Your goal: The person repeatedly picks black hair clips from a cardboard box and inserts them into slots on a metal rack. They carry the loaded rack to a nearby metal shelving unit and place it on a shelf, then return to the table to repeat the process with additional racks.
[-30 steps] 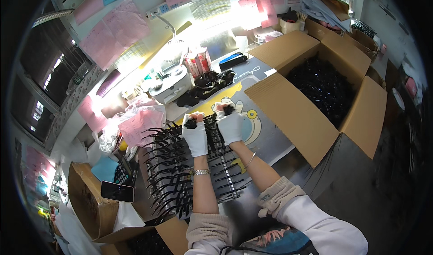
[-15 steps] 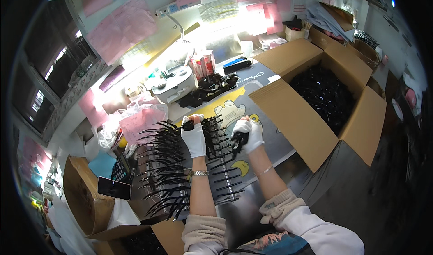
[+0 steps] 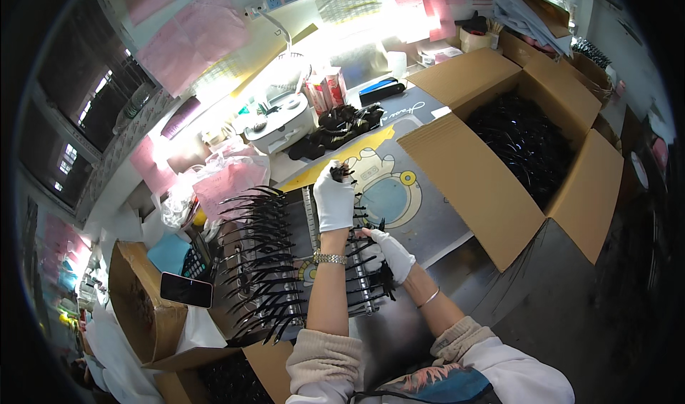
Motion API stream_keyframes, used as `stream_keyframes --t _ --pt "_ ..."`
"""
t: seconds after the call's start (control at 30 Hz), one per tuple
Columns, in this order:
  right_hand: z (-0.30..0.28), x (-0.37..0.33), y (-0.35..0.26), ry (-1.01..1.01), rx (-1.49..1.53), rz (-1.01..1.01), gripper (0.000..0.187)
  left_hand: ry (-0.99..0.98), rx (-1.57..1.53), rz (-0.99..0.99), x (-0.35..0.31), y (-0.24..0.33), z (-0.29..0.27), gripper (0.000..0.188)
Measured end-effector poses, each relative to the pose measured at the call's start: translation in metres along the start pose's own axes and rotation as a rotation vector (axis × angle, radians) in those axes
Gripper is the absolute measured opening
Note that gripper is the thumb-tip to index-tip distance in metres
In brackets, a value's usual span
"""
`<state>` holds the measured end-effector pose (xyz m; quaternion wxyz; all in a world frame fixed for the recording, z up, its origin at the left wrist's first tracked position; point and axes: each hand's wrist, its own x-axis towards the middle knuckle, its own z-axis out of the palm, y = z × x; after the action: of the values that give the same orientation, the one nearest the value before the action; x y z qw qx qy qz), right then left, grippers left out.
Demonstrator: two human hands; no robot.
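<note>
with the left grip (image 3: 333, 200) closed on black strands (image 3: 344, 173) and the right grip (image 3: 394, 255) curled round a dark bunch (image 3: 386, 281) by the right rack (image 3: 368, 304), pinch lightly to avoid tangles.

Bright light (image 3: 354, 46) washes a pale wall (image 3: 258, 38) with pink sheets (image 3: 194, 40), beside dark windows (image 3: 75, 72).

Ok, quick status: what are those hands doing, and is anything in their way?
Left hand gripping a black tuft. Right hand at the spiked bar, grip unclear. Open cardboard box off to the right, clear of both.
</note>
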<state>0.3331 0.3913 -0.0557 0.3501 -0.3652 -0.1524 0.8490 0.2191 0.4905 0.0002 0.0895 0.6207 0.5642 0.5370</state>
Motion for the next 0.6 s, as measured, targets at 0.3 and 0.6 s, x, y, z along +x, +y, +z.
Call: stream_keyframes --t 0.3,0.6 --pt "0.007 0.001 0.013 -0.265 0.386 0.029 0.016 -0.165 0.351 0.349 -0.01 -0.006 0.005 0.011" --pt "0.004 0.003 0.015 -0.19 0.182 -0.003 0.015 -0.013 0.082 0.102 -0.004 -0.026 -0.019 0.021"
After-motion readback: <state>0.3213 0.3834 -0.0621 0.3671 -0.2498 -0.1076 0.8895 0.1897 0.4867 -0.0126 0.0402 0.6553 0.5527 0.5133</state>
